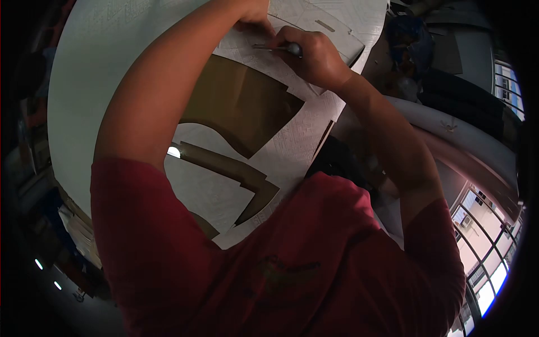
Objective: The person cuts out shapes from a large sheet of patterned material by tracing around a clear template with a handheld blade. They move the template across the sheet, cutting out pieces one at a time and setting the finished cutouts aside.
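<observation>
My right hand (314, 53) is closed around a slim tool with a thin metal shaft (263, 47) and a rounded, shiny end; its exact kind is not clear. The shaft points left over the white textured material (241, 42). Close by at the top edge is my left hand (255, 14), bent down near the right fingertips, its fingers mostly hidden. A pale, flat template (337, 36) with a slot lies beside and beyond the right hand. Nearer to me lie a large olive-brown pattern piece (241, 101) and a narrower, angled brown piece (224, 167).
The white work table (78, 112) curves away on the left. Rolls of material (455, 126) stand on the right, near dark bundles (460, 92) and a barred window (477, 241). Stacked sheets (78, 230) are at the lower left.
</observation>
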A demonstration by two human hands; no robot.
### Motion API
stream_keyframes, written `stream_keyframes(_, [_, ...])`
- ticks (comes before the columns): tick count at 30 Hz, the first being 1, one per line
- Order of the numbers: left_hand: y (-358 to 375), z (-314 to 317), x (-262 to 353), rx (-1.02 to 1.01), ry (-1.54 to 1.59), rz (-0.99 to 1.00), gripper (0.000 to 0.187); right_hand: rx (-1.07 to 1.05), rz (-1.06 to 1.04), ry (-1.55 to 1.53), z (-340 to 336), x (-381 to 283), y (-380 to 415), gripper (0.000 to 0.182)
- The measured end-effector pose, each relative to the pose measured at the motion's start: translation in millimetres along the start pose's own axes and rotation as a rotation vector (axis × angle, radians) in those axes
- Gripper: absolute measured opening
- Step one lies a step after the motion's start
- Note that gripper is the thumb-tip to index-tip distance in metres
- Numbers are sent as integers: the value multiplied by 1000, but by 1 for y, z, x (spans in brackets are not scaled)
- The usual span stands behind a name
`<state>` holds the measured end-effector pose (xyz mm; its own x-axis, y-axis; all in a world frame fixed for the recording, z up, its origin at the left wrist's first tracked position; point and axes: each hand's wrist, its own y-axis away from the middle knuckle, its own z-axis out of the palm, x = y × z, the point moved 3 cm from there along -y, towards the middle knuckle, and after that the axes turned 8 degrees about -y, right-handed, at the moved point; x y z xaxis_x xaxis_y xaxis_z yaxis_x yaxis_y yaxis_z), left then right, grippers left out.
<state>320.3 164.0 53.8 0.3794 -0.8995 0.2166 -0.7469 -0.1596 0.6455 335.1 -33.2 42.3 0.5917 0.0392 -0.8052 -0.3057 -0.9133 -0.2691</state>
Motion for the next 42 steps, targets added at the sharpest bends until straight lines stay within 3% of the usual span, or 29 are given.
stream_keyframes(7, [-7,-2,-15,-36,67,-14,47,-69,-74,-93,36,-8,-39,19])
stream_keyframes(13, [-3,1,-6,-69,104,6,47,146,-42,-31,65,-19,-39,23])
stream_keyframes(16, [1,-7,12,-63,102,33,46,62,101,13,63,-31,-16,26])
stream_keyframes(18, [-6,-3,6,-63,82,27,45,146,-131,-125,55,-50,17,25])
stream_keyframes(22, [-14,7,4,-42,56,18,44,148,-115,-113,39,-75,103,33])
stream_keyframes(28, [0,21,-1,205,-112,17,44,150,29,55,-30,-67,220,27])
stream_keyframes(30, [9,28,-5,448,-88,33,43,283,207,105,-51,-60,248,25])
stream_keyframes(33, [27,46,6,534,59,-55,37,430,297,178,-76,-56,272,22])
stream_keyframes(35, [49,72,35,814,79,28,28,452,305,186,-87,-51,280,22])
stream_keyframes(37, [67,109,75,966,201,184,22,472,309,171,-98,-40,281,22])
stream_keyframes(42, [112,183,216,888,652,240,16,436,232,48,-127,-3,271,23])
